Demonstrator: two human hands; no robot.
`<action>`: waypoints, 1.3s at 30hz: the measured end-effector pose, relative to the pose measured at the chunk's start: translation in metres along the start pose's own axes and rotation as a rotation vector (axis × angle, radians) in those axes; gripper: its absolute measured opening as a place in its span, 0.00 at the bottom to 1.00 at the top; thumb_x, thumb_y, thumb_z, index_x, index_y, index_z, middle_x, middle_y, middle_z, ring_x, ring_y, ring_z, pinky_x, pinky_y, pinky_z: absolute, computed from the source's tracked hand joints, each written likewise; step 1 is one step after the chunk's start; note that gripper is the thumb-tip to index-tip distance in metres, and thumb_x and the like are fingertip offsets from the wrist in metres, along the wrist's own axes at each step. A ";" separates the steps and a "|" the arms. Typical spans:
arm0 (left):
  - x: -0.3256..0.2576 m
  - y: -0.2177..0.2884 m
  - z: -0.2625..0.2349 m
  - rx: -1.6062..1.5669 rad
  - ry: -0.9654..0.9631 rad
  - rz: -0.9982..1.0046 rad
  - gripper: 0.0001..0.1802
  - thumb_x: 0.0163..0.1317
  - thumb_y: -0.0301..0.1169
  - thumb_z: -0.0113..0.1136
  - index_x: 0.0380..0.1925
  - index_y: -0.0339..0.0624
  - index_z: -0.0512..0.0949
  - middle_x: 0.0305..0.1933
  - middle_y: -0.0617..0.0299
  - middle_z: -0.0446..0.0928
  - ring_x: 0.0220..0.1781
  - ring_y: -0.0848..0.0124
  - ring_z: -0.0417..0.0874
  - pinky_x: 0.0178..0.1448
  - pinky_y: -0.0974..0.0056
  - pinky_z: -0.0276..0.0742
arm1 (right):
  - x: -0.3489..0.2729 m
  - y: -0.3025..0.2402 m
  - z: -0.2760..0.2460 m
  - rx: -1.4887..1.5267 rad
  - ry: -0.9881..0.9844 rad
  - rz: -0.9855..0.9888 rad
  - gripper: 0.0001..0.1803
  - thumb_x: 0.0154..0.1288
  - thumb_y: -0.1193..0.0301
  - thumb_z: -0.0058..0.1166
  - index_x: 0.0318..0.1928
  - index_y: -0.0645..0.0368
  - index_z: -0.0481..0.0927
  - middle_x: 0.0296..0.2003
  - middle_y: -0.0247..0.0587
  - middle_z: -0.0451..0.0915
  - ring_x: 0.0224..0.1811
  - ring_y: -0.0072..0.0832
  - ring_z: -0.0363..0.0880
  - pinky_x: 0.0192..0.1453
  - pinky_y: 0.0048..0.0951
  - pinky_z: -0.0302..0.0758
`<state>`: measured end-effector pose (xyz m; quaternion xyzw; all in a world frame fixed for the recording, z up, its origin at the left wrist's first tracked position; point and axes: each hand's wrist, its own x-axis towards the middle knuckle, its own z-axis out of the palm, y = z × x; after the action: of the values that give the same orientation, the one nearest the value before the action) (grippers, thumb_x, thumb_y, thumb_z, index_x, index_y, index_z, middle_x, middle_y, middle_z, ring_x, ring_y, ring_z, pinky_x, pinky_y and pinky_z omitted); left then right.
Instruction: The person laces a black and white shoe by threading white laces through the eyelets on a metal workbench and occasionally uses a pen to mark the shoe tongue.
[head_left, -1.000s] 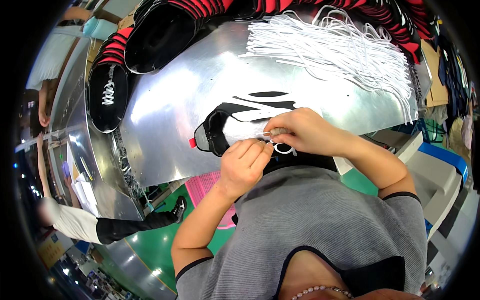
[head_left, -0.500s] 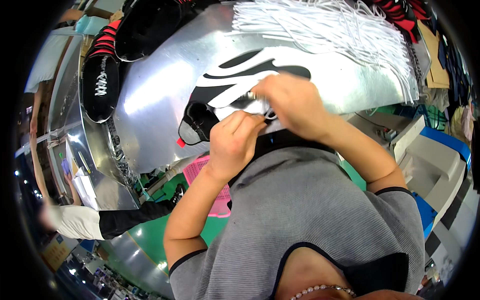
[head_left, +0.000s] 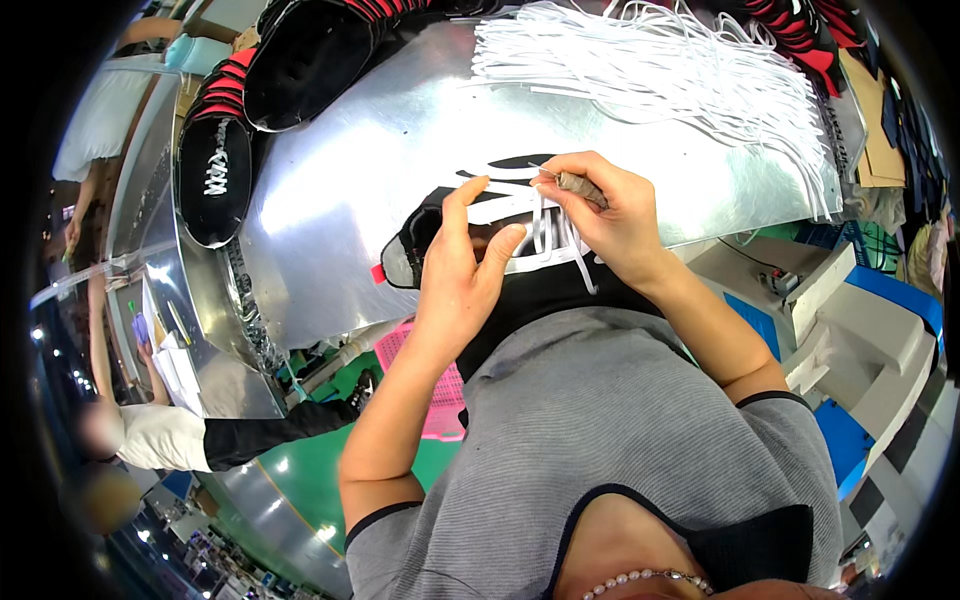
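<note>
A black-and-white shoe upper (head_left: 413, 230) lies on its side at the table's near edge, its grey heel and red tab to the left. My left hand (head_left: 462, 265) spans it, thumb and forefinger apart on either side of the lacing opening, holding it; the other fingers are partly hidden. White shoelace (head_left: 541, 235) crosses the opening in strands, and an end hangs toward me. My right hand (head_left: 615, 215) is closed round the wrapped handle of a thin awl-like tool (head_left: 582, 189), its metal tip pointing left over the upper's far side.
A heap of white laces (head_left: 650, 85) spreads over the far metal table (head_left: 330, 215). Black-and-red shoe uppers (head_left: 215, 180) are piled at the far left, more at the far right. A pink basket (head_left: 440, 410) stands below the edge. Another person (head_left: 160, 437) is at the left.
The upper has turned so its lacing opening faces up. My hands have drawn apart; the right now shows the tool at the far side, and the left has spread over the upper.
</note>
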<state>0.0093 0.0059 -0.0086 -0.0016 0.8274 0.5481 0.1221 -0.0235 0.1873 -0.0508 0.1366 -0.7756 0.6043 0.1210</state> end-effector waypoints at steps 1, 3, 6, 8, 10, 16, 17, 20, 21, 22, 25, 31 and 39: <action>0.001 -0.002 0.002 0.039 0.032 0.056 0.30 0.68 0.37 0.63 0.63 0.35 0.63 0.50 0.43 0.79 0.46 0.58 0.85 0.49 0.59 0.80 | 0.003 -0.002 0.002 0.020 0.009 -0.031 0.09 0.60 0.77 0.65 0.42 0.58 0.83 0.29 0.39 0.83 0.22 0.22 0.78 0.25 0.23 0.71; 0.001 -0.012 0.003 0.156 0.092 0.132 0.27 0.69 0.39 0.61 0.60 0.34 0.67 0.53 0.40 0.77 0.53 0.52 0.82 0.56 0.56 0.76 | 0.006 -0.001 0.007 -0.020 0.000 -0.093 0.10 0.57 0.78 0.65 0.41 0.58 0.83 0.30 0.39 0.84 0.23 0.24 0.80 0.26 0.23 0.73; 0.003 -0.013 0.007 0.223 0.196 0.182 0.27 0.65 0.40 0.65 0.58 0.37 0.71 0.53 0.44 0.79 0.53 0.50 0.80 0.58 0.54 0.75 | 0.000 0.000 0.006 -0.153 -0.129 -0.238 0.17 0.53 0.82 0.62 0.44 0.55 0.83 0.31 0.37 0.85 0.25 0.30 0.82 0.28 0.27 0.75; 0.004 -0.012 0.011 0.197 0.217 0.116 0.26 0.63 0.39 0.67 0.56 0.38 0.73 0.50 0.47 0.80 0.52 0.52 0.81 0.57 0.55 0.75 | -0.005 0.003 0.002 -0.151 -0.150 -0.240 0.19 0.52 0.82 0.61 0.46 0.54 0.82 0.32 0.36 0.85 0.26 0.31 0.82 0.28 0.28 0.76; 0.006 -0.014 0.013 0.179 0.251 0.084 0.25 0.60 0.39 0.70 0.53 0.40 0.76 0.48 0.50 0.81 0.51 0.54 0.81 0.56 0.56 0.75 | -0.007 0.001 -0.005 -0.154 -0.233 -0.182 0.22 0.52 0.83 0.60 0.49 0.53 0.81 0.32 0.36 0.85 0.27 0.32 0.83 0.29 0.29 0.77; 0.007 -0.020 0.017 0.095 0.294 0.079 0.23 0.54 0.34 0.73 0.49 0.40 0.78 0.46 0.55 0.83 0.49 0.57 0.81 0.54 0.57 0.75 | 0.002 -0.022 -0.021 -0.150 -0.396 -0.023 0.21 0.57 0.80 0.61 0.52 0.56 0.78 0.32 0.38 0.84 0.25 0.31 0.81 0.29 0.28 0.75; 0.007 -0.020 0.016 0.096 0.288 0.087 0.22 0.55 0.31 0.72 0.49 0.38 0.78 0.45 0.57 0.82 0.49 0.63 0.81 0.54 0.61 0.75 | 0.005 -0.031 -0.024 -0.114 -0.389 0.083 0.18 0.59 0.80 0.61 0.51 0.58 0.78 0.32 0.38 0.84 0.24 0.29 0.80 0.28 0.26 0.73; 0.007 -0.015 0.015 0.116 0.267 0.107 0.21 0.57 0.23 0.71 0.50 0.34 0.76 0.44 0.61 0.80 0.47 0.74 0.79 0.54 0.68 0.75 | 0.005 -0.028 -0.025 -0.118 -0.381 0.155 0.10 0.65 0.75 0.60 0.46 0.59 0.77 0.31 0.40 0.82 0.25 0.30 0.78 0.30 0.27 0.73; 0.007 -0.014 0.014 0.135 0.264 0.109 0.21 0.57 0.23 0.70 0.51 0.34 0.76 0.45 0.61 0.79 0.48 0.74 0.79 0.54 0.69 0.75 | 0.004 -0.025 -0.026 -0.137 -0.381 0.137 0.08 0.67 0.74 0.60 0.44 0.60 0.77 0.30 0.40 0.81 0.26 0.31 0.79 0.31 0.28 0.73; 0.006 -0.013 0.013 0.158 0.264 0.111 0.21 0.57 0.23 0.70 0.51 0.34 0.76 0.45 0.60 0.79 0.48 0.74 0.79 0.54 0.69 0.75 | 0.005 -0.026 -0.027 -0.167 -0.399 0.122 0.07 0.67 0.72 0.59 0.43 0.59 0.76 0.30 0.41 0.81 0.27 0.34 0.80 0.32 0.31 0.74; 0.006 -0.011 0.012 0.150 0.248 0.098 0.21 0.57 0.22 0.70 0.51 0.34 0.76 0.45 0.60 0.79 0.48 0.74 0.79 0.55 0.68 0.75 | 0.009 -0.030 -0.030 -0.238 -0.438 0.076 0.07 0.68 0.69 0.57 0.40 0.58 0.76 0.29 0.41 0.82 0.29 0.41 0.81 0.32 0.37 0.75; 0.009 -0.011 0.014 0.153 0.263 0.104 0.22 0.57 0.22 0.70 0.52 0.34 0.76 0.47 0.60 0.79 0.49 0.73 0.79 0.56 0.69 0.74 | 0.007 -0.025 -0.024 -0.323 -0.426 0.007 0.05 0.68 0.73 0.58 0.40 0.59 0.76 0.30 0.40 0.81 0.29 0.37 0.80 0.33 0.32 0.74; 0.012 -0.013 0.013 0.104 0.316 0.089 0.23 0.54 0.27 0.73 0.50 0.36 0.77 0.46 0.53 0.82 0.52 0.61 0.82 0.58 0.60 0.75 | 0.012 -0.019 -0.024 -0.229 -0.444 0.088 0.05 0.68 0.73 0.58 0.39 0.58 0.75 0.30 0.40 0.81 0.28 0.39 0.80 0.32 0.34 0.74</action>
<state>0.0017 0.0138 -0.0273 -0.0449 0.8628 0.5024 -0.0340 -0.0275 0.2053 -0.0238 0.2176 -0.8518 0.4722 -0.0641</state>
